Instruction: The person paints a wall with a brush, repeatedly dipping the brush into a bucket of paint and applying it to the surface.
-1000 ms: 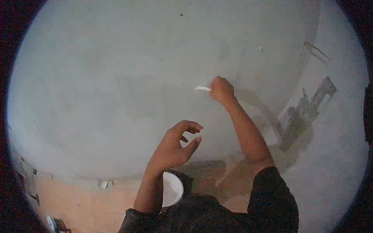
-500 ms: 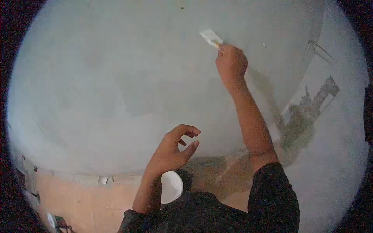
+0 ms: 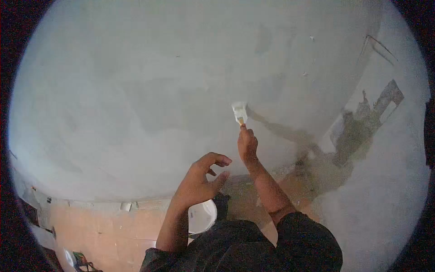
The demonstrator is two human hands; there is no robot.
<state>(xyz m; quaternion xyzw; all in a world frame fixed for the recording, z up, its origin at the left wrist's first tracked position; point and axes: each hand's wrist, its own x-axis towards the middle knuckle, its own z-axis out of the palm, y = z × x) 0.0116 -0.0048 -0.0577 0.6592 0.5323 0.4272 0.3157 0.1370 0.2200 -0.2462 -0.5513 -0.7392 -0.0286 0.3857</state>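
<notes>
My right hand (image 3: pixel 248 143) grips the handle of a paintbrush (image 3: pixel 240 112), its head coated white and pointing up against the pale wall (image 3: pixel 99 122). Whether the bristle tips press on the wall is hard to tell, though the brush's shadow meets its head. My left hand (image 3: pixel 199 179) is held in the air in front of my body, fingers curved and thumb apart, with nothing between them. Just below it, partly hidden by my left forearm, is a white bucket (image 3: pixel 204 216).
An orange-tan floor (image 3: pixel 113 231) runs along the foot of the wall. On the right-hand wall is a rough, darker patch (image 3: pixel 362 122) with a thin rectangular outline (image 3: pixel 383 50) above it. A dark object with a white part (image 3: pixel 77 258) lies at the lower left.
My right hand has come down and to the left with the paintbrush, which now points more upright. My left hand has barely moved. The view has shifted slightly.
</notes>
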